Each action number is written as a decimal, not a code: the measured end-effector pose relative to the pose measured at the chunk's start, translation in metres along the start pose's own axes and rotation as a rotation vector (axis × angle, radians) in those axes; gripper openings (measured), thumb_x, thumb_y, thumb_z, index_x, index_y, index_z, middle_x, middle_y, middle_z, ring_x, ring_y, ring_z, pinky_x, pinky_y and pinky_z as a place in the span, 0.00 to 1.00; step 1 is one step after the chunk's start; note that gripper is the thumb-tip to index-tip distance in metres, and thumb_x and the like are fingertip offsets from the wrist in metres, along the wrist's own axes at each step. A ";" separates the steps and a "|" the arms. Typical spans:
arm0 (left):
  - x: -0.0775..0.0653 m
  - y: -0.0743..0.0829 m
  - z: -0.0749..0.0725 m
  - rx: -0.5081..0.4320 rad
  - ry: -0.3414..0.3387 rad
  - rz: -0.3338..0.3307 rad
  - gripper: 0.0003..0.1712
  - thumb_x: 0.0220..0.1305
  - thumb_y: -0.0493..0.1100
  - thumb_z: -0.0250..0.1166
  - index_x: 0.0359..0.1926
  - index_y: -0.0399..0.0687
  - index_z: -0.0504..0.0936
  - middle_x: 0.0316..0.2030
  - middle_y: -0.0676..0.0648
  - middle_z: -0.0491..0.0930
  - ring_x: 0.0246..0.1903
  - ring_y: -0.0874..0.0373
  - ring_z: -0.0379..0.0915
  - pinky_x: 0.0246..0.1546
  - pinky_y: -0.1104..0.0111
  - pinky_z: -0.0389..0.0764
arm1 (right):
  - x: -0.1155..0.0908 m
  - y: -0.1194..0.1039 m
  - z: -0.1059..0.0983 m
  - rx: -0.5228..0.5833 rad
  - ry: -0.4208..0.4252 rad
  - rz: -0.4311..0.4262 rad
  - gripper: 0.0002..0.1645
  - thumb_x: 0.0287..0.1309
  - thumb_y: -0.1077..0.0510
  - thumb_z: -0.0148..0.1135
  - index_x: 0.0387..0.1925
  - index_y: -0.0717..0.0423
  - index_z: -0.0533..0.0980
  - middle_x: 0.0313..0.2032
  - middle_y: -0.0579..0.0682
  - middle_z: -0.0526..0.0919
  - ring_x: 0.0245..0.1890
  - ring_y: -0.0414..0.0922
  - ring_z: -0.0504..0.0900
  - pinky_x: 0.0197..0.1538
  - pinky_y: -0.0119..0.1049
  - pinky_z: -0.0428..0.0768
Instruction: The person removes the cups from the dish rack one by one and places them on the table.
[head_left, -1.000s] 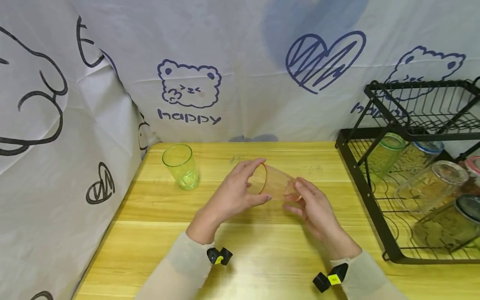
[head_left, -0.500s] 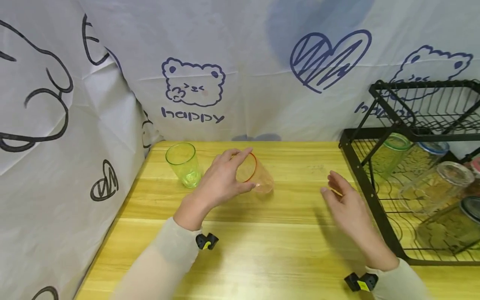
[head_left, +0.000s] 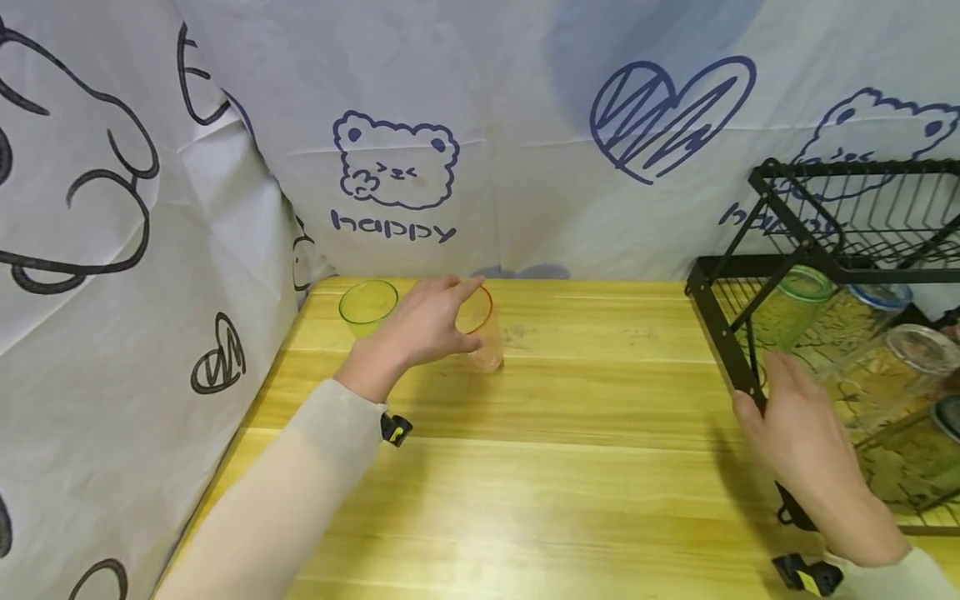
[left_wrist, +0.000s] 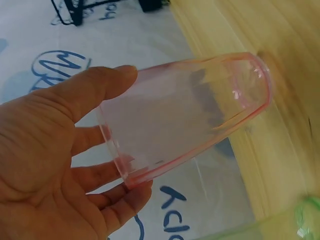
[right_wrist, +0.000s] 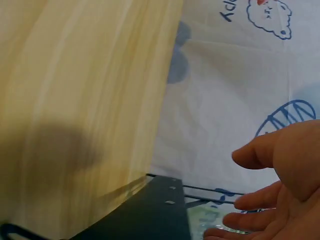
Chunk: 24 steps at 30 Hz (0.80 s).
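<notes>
1. Where the left hand closes, its fingers and thumb curl round the rim end of the pink cup; thumb on one side of the mouth, fingers on the other, base pointing away towards the bench.
2. Pink cup: clear tinted plastic, thin-walled, tapering to a thicker base. It stands or nearly stands on the bench just right of the green cup; whether the base touches the wood cannot be told. Judged light, fairly stiff, smooth and somewhat slippery, unlikely to shatter but liable to flex if squeezed at the rim. Best hold: round the upper wall just under the rim, as now.
3. Green cup: upright, mouth up, at the far left of the bench, just beside the pink cup, partly hidden by the left hand.
4. Right hand: well right of the pink cup, fingers loosely spread and holding nothing, at the front frame of the black rack.
5. Black rack: wire, two tiers, well right of the pink cup; its lower tier holds several glasses and jars lying tilted.
6. Printed cloth backdrop: behind the pink cup, bears and hearts.
</notes>
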<state>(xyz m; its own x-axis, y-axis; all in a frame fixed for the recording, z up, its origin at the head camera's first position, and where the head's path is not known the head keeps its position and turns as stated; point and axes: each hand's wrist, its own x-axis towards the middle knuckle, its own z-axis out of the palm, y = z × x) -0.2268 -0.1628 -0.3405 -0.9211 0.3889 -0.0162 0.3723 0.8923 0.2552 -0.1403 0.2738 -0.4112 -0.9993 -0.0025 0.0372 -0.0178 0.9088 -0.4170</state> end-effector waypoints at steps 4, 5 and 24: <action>0.007 -0.007 -0.002 0.036 -0.062 -0.022 0.53 0.63 0.54 0.77 0.82 0.50 0.62 0.72 0.37 0.71 0.70 0.37 0.69 0.73 0.47 0.70 | 0.000 0.006 0.005 -0.031 -0.064 0.018 0.49 0.82 0.43 0.46 0.80 0.77 0.45 0.75 0.83 0.50 0.70 0.83 0.54 0.66 0.81 0.59; 0.009 -0.008 -0.002 0.043 -0.074 -0.028 0.53 0.63 0.54 0.77 0.82 0.50 0.61 0.73 0.37 0.70 0.70 0.38 0.68 0.74 0.47 0.69 | 0.000 0.006 0.007 -0.037 -0.070 0.017 0.48 0.82 0.43 0.47 0.79 0.78 0.46 0.74 0.83 0.51 0.70 0.83 0.55 0.66 0.80 0.59; 0.025 -0.014 -0.008 0.079 -0.188 -0.103 0.55 0.64 0.54 0.76 0.84 0.52 0.57 0.77 0.35 0.65 0.74 0.38 0.65 0.76 0.47 0.67 | 0.002 0.008 0.018 -0.091 -0.090 0.019 0.42 0.81 0.48 0.46 0.75 0.82 0.55 0.70 0.85 0.59 0.65 0.83 0.62 0.64 0.79 0.64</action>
<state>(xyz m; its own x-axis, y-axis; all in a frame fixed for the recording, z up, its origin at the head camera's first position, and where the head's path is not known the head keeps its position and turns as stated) -0.2562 -0.1676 -0.3372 -0.9203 0.3239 -0.2196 0.2918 0.9419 0.1665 -0.1427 0.2735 -0.4313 -0.9984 -0.0192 -0.0534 -0.0003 0.9430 -0.3328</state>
